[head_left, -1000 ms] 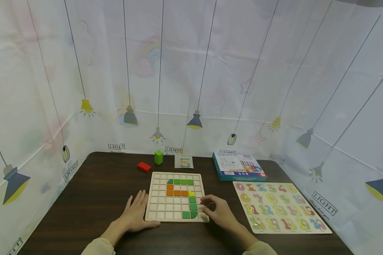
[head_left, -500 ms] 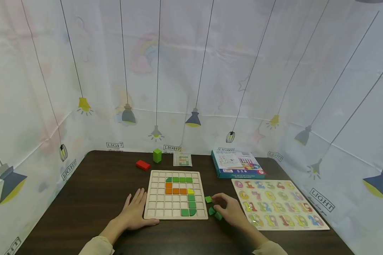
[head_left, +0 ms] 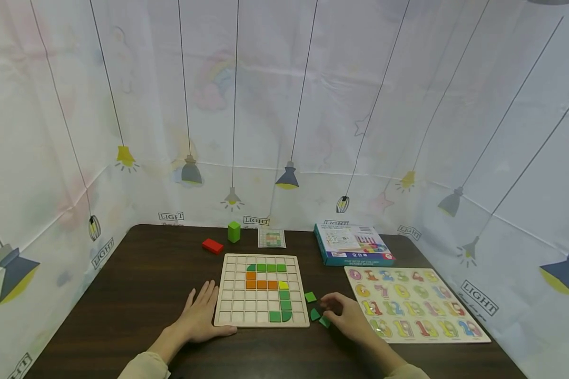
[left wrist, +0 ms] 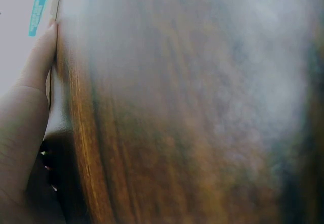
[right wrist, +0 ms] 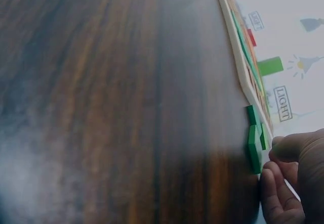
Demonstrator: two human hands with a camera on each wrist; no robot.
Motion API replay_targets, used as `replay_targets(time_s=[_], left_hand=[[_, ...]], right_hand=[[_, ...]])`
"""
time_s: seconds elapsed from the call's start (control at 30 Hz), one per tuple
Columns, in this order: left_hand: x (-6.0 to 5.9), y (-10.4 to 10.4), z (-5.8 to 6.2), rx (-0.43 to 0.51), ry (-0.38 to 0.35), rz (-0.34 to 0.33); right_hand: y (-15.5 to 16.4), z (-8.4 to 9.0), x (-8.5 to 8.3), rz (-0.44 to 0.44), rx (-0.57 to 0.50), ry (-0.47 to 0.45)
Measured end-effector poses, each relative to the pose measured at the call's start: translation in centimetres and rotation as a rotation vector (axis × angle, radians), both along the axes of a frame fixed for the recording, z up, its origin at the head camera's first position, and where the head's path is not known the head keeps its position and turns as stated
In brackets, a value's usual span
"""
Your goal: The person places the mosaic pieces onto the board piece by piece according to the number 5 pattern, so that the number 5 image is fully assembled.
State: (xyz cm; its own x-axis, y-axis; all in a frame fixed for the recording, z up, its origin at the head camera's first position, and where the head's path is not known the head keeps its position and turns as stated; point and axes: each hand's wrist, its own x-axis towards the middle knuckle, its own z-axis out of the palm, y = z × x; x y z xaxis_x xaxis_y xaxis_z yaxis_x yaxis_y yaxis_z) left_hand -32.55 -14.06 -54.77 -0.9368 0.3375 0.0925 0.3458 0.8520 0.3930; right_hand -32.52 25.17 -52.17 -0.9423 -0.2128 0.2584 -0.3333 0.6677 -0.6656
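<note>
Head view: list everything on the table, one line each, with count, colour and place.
grid board: one, pale wood, table centre, holding green, orange and yellow tiles
loose tiles: three, green, right of the board
red block: one, behind the board
green block: one, upright, beside it
pattern card: one, far edge
box: one, blue, far right
number puzzle: one, multicoloured, right
left hand: flat, at the board's left edge
right hand: fingers curled, at the loose tiles

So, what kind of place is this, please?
Probably a staged tabletop recording booth: a dark wooden table enclosed by white lamp-printed fabric walls, holding a wooden grid puzzle board and a number puzzle.
</note>
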Motion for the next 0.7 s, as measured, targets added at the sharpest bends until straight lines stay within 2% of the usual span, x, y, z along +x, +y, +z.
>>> replay_targets(time_s=[0.13, 0.4, 0.7], left_hand=[[-0.01, -0.01, -0.05, 0.002, -0.002, -0.002], [0.07, 0.04, 0.07, 0.005, 0.002, -0.002], [0.01, 0.02, -0.03, 0.002, 0.007, -0.002]], right_hand=[[0.08, 0.28, 0.08, 0.019, -0.004, -0.023], [0.15, 0.67, 0.29, 0.086, 0.061, -0.055], [0.19, 0.57, 0.24, 0.126, 0.044, -0.076]])
